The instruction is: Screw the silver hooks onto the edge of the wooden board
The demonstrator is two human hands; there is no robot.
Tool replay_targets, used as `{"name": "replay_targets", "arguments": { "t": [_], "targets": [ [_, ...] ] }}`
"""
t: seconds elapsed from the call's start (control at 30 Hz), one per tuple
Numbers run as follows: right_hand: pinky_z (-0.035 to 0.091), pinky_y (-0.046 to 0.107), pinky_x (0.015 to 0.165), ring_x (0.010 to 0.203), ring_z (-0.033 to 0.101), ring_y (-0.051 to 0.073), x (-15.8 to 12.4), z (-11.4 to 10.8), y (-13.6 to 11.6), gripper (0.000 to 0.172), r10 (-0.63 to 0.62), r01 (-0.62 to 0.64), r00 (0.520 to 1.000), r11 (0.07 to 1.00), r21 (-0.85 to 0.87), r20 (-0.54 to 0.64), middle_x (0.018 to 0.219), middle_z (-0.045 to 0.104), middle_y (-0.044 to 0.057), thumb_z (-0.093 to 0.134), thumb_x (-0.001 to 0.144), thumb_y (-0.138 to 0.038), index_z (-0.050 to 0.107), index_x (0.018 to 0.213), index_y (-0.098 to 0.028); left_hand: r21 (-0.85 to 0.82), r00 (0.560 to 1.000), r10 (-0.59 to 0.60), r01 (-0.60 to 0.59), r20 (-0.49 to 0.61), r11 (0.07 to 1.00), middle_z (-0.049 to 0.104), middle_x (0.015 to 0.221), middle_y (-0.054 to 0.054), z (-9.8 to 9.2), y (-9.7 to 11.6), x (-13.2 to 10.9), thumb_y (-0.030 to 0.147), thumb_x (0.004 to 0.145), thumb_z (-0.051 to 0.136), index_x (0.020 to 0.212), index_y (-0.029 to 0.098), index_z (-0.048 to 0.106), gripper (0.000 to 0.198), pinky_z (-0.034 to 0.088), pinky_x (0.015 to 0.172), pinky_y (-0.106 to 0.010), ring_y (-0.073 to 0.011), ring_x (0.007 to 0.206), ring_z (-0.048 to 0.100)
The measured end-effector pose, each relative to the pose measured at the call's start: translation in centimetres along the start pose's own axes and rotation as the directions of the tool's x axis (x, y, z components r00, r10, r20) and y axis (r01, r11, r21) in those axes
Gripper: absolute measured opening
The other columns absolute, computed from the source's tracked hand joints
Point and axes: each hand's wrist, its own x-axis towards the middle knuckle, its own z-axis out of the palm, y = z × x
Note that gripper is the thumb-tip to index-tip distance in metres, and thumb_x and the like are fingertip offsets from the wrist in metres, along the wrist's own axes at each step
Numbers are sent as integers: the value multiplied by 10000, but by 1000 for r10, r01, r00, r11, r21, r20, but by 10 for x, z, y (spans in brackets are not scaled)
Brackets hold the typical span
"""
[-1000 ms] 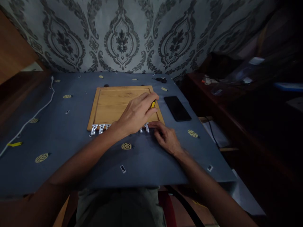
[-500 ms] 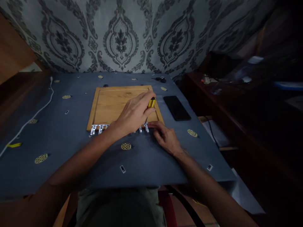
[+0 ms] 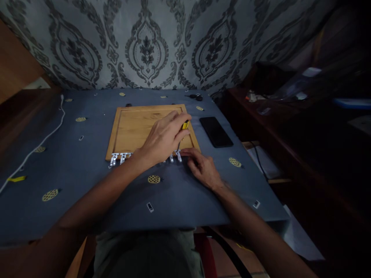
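My left hand [image 3: 164, 138] is closed around a yellow-and-black tool [image 3: 184, 126], probably a screwdriver, held over the right half of a wooden board [image 3: 131, 125]. Along the board's near edge runs a row of small metal brackets [image 3: 118, 157]. My right hand [image 3: 203, 168] rests on the blue tabletop [image 3: 72, 170] just right of that row, with its fingertips pressed on the rightmost bracket [image 3: 179, 156]. My left hand hides the middle of the row.
A black phone [image 3: 216, 131] lies right of the board. A white cable [image 3: 43, 139] runs along the table's left side. Small yellow perforated discs [image 3: 154, 178] and tags are scattered about. A dark side shelf [image 3: 278, 127] stands at the right, a patterned wall behind.
My left hand has shifted the tool slightly, tilting its yellow handle. The right hand stays on the bracket. The view has drifted a little.
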Motion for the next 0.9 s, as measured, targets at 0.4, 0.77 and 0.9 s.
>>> {"name": "replay_targets", "arguments": {
  "t": [0.4,0.77,0.9],
  "targets": [
    [601,344,847,974,776,227,-1,0,2,381,-9,9,1000,1000,-8,9,1123,800,58,452,928,-101,629,1238,-236,-10,1000,11,-11,-27,1000,731,1182,-101,3,-1,-1,193,994,601,1249,158,647,261,575,946,-396,-243,1061,706],
    [616,367,872,1006,775,229,1,1,3,426,-61,61,998,998,16,-17,1118,799,49,471,909,-79,648,1257,-250,-114,998,-21,27,52,993,747,1152,-77,-5,6,7,88,932,590,1295,179,592,374,568,943,-398,-236,1033,715],
    [620,366,865,986,778,227,1,2,4,463,-43,43,999,999,15,-10,1103,803,41,477,903,-72,646,1292,-258,-174,999,-30,37,40,984,740,1024,-59,4,7,7,167,965,595,1158,173,628,196,580,829,-341,-201,928,707]
  ]
}}
